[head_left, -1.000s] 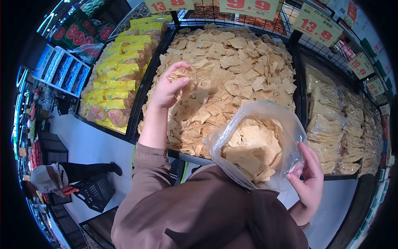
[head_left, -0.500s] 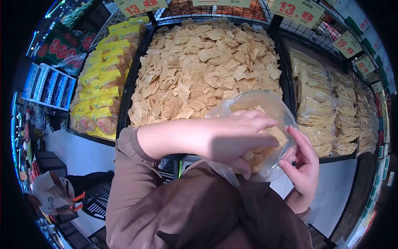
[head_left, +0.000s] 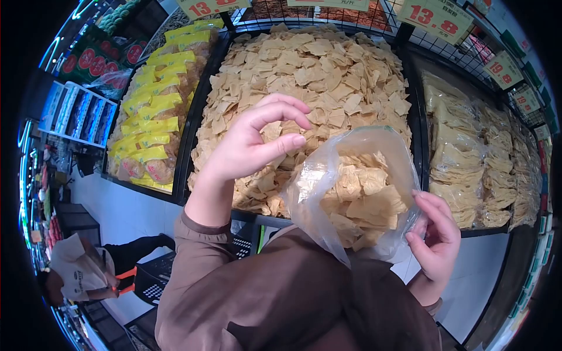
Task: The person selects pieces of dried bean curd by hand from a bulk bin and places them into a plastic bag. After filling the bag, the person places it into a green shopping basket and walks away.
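My left hand hovers over a big heap of thin, tan dried sheets that look like tofu skin. Its fingers are curved and apart from the thumb, with nothing between them. A clear plastic bag stands open in front of my chest, partly filled with the same crinkled pieces. On its right side, my right hand pinches the bag's rim between thumb and fingers.
Yellow-labelled packets fill the bin to the left. Wrapped bundles of pale yellow dried sticks lie in the right bin. Price signs hang along the wire rack. Another person is at lower left beside a black basket.
My left hand has lifted out of the bag's mouth and moved left and up over the heap, its fingers now apart. The right hand still grips the bag.
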{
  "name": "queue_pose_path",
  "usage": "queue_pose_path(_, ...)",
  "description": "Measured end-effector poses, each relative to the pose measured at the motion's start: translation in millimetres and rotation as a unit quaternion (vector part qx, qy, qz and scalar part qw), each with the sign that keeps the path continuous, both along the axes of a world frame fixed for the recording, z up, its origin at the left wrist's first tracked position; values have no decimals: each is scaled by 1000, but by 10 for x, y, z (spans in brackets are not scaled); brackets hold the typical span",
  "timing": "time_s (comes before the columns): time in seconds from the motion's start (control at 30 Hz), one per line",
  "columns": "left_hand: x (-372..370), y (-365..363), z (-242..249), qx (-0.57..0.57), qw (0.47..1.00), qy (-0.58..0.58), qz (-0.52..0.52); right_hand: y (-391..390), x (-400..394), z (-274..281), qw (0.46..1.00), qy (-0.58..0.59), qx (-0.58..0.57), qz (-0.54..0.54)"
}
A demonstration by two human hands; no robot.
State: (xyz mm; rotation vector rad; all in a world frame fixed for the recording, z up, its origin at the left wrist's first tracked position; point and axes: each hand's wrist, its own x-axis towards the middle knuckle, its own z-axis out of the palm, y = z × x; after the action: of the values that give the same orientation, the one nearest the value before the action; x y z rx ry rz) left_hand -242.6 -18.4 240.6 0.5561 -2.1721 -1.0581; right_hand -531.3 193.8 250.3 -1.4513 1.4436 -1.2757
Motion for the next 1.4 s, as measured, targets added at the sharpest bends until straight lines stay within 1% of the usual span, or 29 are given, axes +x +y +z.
queue_pose_path(0.03,1,15,-21,1,1000,-1,8,-11,23,10,1000,-1,1,8)
queue_pose_path(0.1,50,-32,-102,9,993,-42,109,-58,73,28,1000,2,8,-19)
queue_pose_path(0.13,116,-176,-284,25,987,-55,149,-70,76,22,1000,1,5,-12)
queue_pose_path(0.17,165,-272,-428,23,986,-55,155,-69,63,17,1000,10,2,-13)
queue_pose_path(0.23,228,-405,-685,-7,957,-216,194,-60,40,14,1000,22,-3,-14)
queue_pose_path(0.27,220,-428,-828,-8,957,-215,196,-51,33,13,1000,17,4,-15)
queue_pose_path(0.33,119,-460,-1103,-46,887,-373,267,-37,18,9,1000,14,11,-16)
queue_pose_path(0.4,40,-460,-1328,-36,891,-372,256,-22,13,0,999,0,28,-22)
queue_pose_path(0.43,-30,-435,-1341,-26,895,-371,246,-18,18,0,999,0,27,-22)
queue_pose_path(0.47,-116,-363,-1349,-73,870,-408,268,-16,25,0,999,-10,29,-21)
queue_pose_path(0.5,-125,-384,-1372,-74,871,-407,267,-13,27,3,999,-19,31,-20)
queue_pose_path(0.57,-123,-450,-1470,-83,894,-325,296,-10,22,7,999,-15,32,-18)
queue_pose_path(0.6,-112,-484,-1512,-83,895,-325,295,-11,20,3,999,-13,32,-15)
queue_pose_path(0.67,-78,-566,-1591,-72,906,-278,310,-9,14,-15,999,-12,30,-15)
queue_pose_path(0.7,-64,-605,-1627,-72,906,-278,311,-9,14,-21,999,-13,28,-14)
queue_pose_path(0.77,-30,-677,-1684,-54,924,-208,317,-9,24,-32,999,-17,27,-10)
queue_pose_path(0.9,30,-772,-1750,-42,931,-186,311,-19,40,-39,999,-27,28,-9)
queue_pose_path(0.97,89,-816,-1757,17,959,-78,271,-14,31,-35,999,-25,28,-10)
queue_pose_path(1.0,140,-870,-1770,17,960,-78,269,-6,26,-32,999,-23,29,-11)
queue_pose_path(1.07,233,-967,-1798,176,940,48,287,7,16,-38,999,-26,31,-16)
queue_pose_path(1.1,171,-777,-1348,345,895,110,261,12,12,-43,999,-29,32,-18)
queue_pose_path(1.13,215,-818,-1378,364,881,158,259,14,10,-47,999,-29,32,-18)
queue_pose_path(1.17,268,-863,-1405,382,864,207,256,15,7,-53,999,-30,32,-18)
queue_pose_path(1.2,273,-844,-1345,381,864,207,255,14,6,-55,999,-30,30,-18)
queue_pose_path(1.27,272,-793,-1203,405,844,255,241,6,31,-33,998,-43,33,-21)
queue_pose_path(1.3,262,-750,-1102,406,845,253,237,6,42,-21,997,-55,37,-24)
queue_pose_path(1.37,197,-645,-862,391,870,243,176,-13,37,-15,998,-54,35,-25)
queue_pose_path(1.4,121,-599,-731,358,891,261,100,-10,33,-14,998,-52,34,-20)
